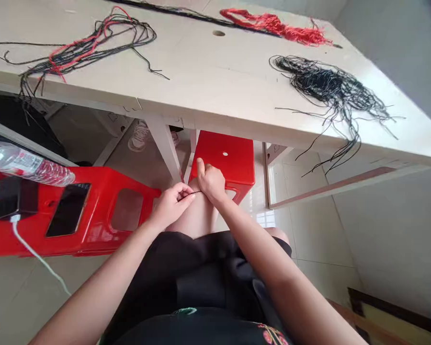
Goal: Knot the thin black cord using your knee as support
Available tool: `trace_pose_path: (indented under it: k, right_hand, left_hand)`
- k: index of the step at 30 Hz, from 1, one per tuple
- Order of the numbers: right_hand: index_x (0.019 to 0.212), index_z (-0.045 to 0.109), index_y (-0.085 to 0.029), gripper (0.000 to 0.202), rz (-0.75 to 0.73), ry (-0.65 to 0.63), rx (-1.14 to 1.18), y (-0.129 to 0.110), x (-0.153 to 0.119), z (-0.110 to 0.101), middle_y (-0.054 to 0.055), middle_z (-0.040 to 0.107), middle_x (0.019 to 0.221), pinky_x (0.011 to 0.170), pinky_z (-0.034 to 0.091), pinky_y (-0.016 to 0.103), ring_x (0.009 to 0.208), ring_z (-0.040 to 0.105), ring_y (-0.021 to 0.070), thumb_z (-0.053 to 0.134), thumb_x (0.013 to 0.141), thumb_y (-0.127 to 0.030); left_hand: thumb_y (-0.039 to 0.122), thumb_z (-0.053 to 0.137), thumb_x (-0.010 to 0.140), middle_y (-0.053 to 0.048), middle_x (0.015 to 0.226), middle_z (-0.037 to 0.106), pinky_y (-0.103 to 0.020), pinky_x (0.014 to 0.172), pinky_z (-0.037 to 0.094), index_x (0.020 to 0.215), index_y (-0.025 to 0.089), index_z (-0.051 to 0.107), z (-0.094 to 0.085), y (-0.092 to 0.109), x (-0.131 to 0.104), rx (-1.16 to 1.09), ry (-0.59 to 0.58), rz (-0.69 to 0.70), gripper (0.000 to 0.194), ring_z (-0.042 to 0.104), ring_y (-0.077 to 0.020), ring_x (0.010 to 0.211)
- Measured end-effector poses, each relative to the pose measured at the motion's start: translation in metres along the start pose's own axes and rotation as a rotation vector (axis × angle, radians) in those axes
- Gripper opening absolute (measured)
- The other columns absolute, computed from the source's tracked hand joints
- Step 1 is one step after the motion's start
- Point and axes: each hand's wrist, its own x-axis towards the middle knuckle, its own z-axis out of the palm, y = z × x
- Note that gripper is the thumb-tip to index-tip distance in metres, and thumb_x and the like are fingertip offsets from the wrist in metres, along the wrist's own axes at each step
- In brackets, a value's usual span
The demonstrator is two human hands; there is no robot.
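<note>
A thin black cord [197,192] stretches between my two hands, just above my bare knee. The fingertips of my left hand [172,203] pinch one end of the visible stretch. Its other end runs under the heel of my right hand [212,183], which rests on the knee with fingers curled and thumb sticking up. My palm hides how the cord lies there. On the white table [208,76] ahead, a tangled black cord bundle [326,86] hangs partly over the edge at right. Black cords with a red strand [89,48] lie at left, and a red cord bundle [276,26] lies farther back.
One red stool [224,153] stands beyond my knee, under the table. To my left, red stools [104,201] carry a plastic bottle [28,163], a phone [68,210] and a black box [16,196] with a white cable [39,256]. A wall [391,239] rises at right.
</note>
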Motion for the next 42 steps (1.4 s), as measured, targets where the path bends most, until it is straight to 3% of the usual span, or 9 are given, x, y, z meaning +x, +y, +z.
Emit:
trace_pose_path:
  k: [8, 14, 17, 24, 36, 42]
  right_hand:
    - [0.070, 0.058, -0.017, 0.062, -0.004, -0.005, 0.029, 0.0022, 0.0002, 0.0018, 0.014, 0.066, 0.077, 0.074, 0.048, 0.039, 0.082, 0.064, 0.0275, 0.016, 0.090, -0.059]
    - [0.066, 0.056, -0.018, 0.062, -0.006, 0.002, 0.065, 0.0057, 0.0012, 0.0050, 0.013, 0.066, 0.074, 0.071, 0.048, 0.039, 0.079, 0.064, 0.0278, 0.016, 0.090, -0.059]
    - [0.064, 0.055, -0.019, 0.061, -0.002, 0.006, 0.080, 0.0072, 0.0010, 0.0055, 0.013, 0.066, 0.073, 0.071, 0.047, 0.040, 0.079, 0.064, 0.0288, 0.016, 0.090, -0.059]
    - [0.059, 0.050, -0.020, 0.059, 0.009, 0.001, 0.110, 0.0068, 0.0005, 0.0036, 0.011, 0.064, 0.069, 0.070, 0.047, 0.039, 0.076, 0.063, 0.0274, 0.017, 0.090, -0.058]
    - [0.059, 0.050, -0.020, 0.057, 0.023, -0.006, 0.118, 0.0072, -0.0004, 0.0029, 0.010, 0.064, 0.070, 0.070, 0.047, 0.035, 0.076, 0.063, 0.0252, 0.019, 0.090, -0.056]
    - [0.061, 0.052, -0.019, 0.057, 0.012, 0.003, 0.112, 0.0092, 0.0006, 0.0040, 0.010, 0.065, 0.071, 0.070, 0.047, 0.034, 0.076, 0.064, 0.0247, 0.019, 0.091, -0.055]
  left_hand:
    - [0.037, 0.045, 0.083, -0.003, 0.084, 0.064, -0.029, 0.072, 0.046, 0.082, 0.019, 0.061, -0.0018, -0.0013, 0.0029, 0.111, 0.060, 0.079, 0.025, 0.059, -0.0176, 0.081]
    - [0.033, 0.059, 0.073, -0.002, 0.081, 0.064, -0.026, 0.067, 0.049, 0.084, 0.018, 0.059, -0.0004, 0.0005, 0.0015, 0.014, 0.065, 0.052, 0.018, 0.060, -0.0148, 0.072]
    - [0.032, 0.055, 0.076, -0.002, 0.076, 0.062, -0.026, 0.065, 0.048, 0.074, 0.018, 0.059, -0.0006, 0.0002, 0.0015, 0.068, 0.093, 0.092, 0.014, 0.058, -0.0141, 0.069]
    - [0.032, 0.055, 0.077, -0.002, 0.080, 0.061, -0.026, 0.064, 0.049, 0.084, 0.019, 0.060, -0.0017, -0.0016, 0.0013, 0.054, 0.092, 0.194, 0.015, 0.058, -0.0136, 0.070]
    - [0.033, 0.037, 0.087, -0.004, 0.080, 0.061, -0.029, 0.072, 0.047, 0.078, 0.020, 0.057, 0.0037, -0.0042, 0.0055, 0.209, 0.108, 0.185, 0.026, 0.059, -0.0170, 0.078]
    - [0.030, 0.054, 0.076, -0.001, 0.074, 0.060, -0.025, 0.060, 0.049, 0.083, 0.020, 0.055, 0.0038, -0.0033, 0.0006, 0.130, 0.061, 0.175, 0.012, 0.058, -0.0140, 0.067]
